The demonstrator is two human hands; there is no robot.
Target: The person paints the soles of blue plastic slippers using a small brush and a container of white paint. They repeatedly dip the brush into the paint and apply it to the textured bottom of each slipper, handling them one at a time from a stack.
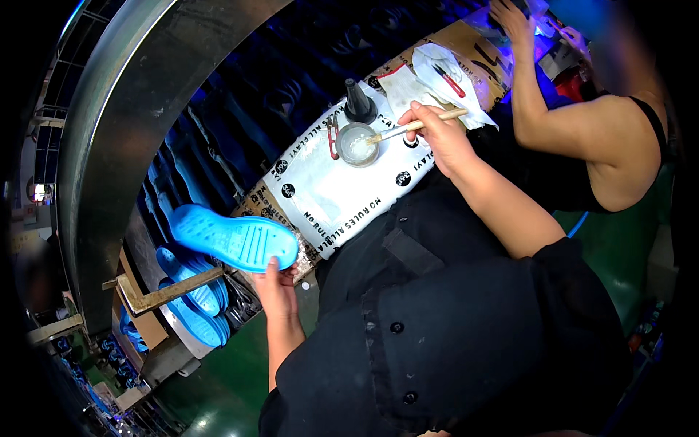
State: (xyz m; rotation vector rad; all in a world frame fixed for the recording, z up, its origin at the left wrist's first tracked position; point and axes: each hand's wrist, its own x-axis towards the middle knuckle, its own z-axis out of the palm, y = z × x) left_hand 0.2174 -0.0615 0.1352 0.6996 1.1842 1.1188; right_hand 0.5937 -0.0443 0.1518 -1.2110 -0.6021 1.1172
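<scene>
My left hand (278,285) grips the heel end of a bright blue shoe sole (233,239), tread side up, held out over the conveyor. My right hand (442,136) holds a wooden-handled brush (415,127) with its bristles dipped in a small round bowl of whitish glue (357,143). The bowl rests on a white printed plastic sheet (342,191) that covers the workbench.
A black cone-shaped nozzle (357,103) stands behind the bowl, a red clip (333,138) beside it. More blue soles (195,306) are stacked lower left by a metal bracket (164,294). A curved metal hood (131,109) arches over the belt. Another person's arm (553,124) works at the right, near white paper (437,80).
</scene>
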